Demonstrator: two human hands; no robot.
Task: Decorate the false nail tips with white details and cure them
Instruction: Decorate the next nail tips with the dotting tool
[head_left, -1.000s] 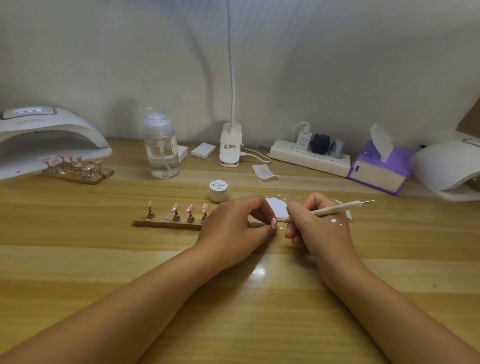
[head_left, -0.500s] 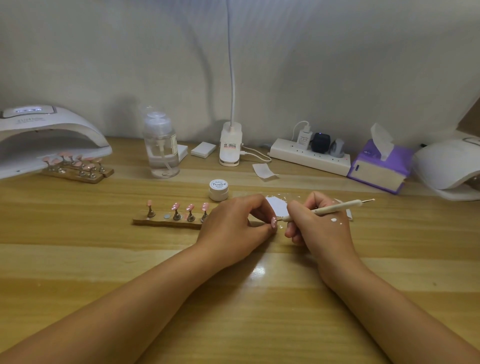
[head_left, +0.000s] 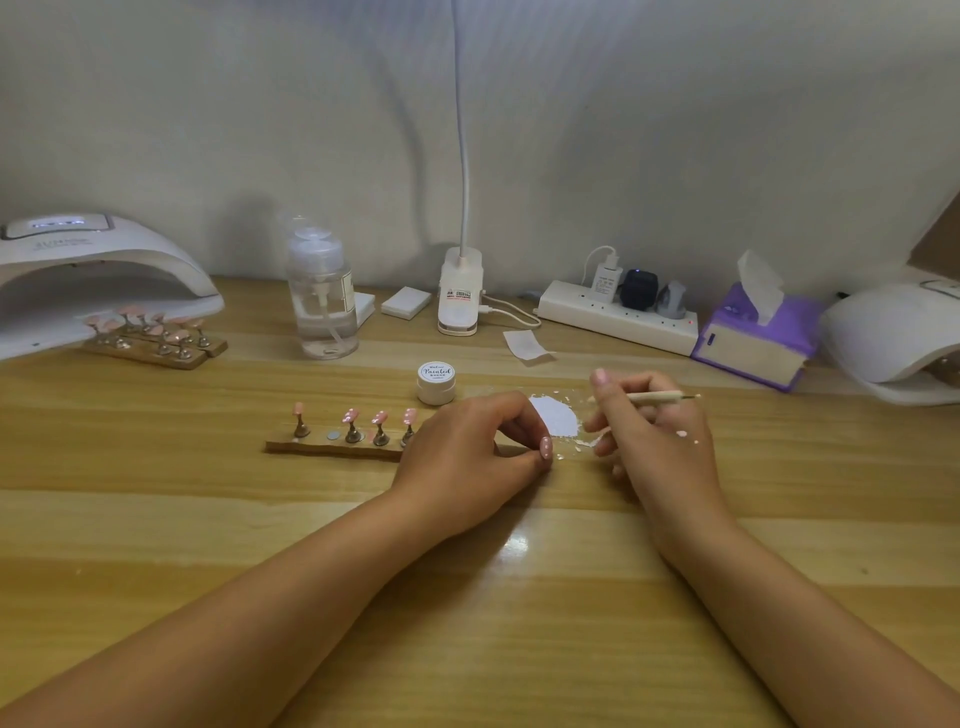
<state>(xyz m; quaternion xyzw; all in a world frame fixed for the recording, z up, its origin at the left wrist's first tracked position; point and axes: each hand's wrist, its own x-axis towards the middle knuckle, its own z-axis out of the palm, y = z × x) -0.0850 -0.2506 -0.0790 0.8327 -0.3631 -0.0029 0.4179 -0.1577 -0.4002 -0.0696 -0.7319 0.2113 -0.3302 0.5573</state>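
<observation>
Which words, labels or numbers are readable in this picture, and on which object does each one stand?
"Painted": on the lid of the small white jar.
Smaller print above and below that word: too small to read.
Grey print on top of the left nail lamp: blurred, not readable.
Red label on the clip lamp base: too small to read.
Print on the white charger: too small to read.

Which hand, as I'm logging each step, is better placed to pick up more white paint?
Likely right. The right hand grips the dotting tool, its near end beside the white paint patch; the left hand pinches a pink nail tip.
</observation>
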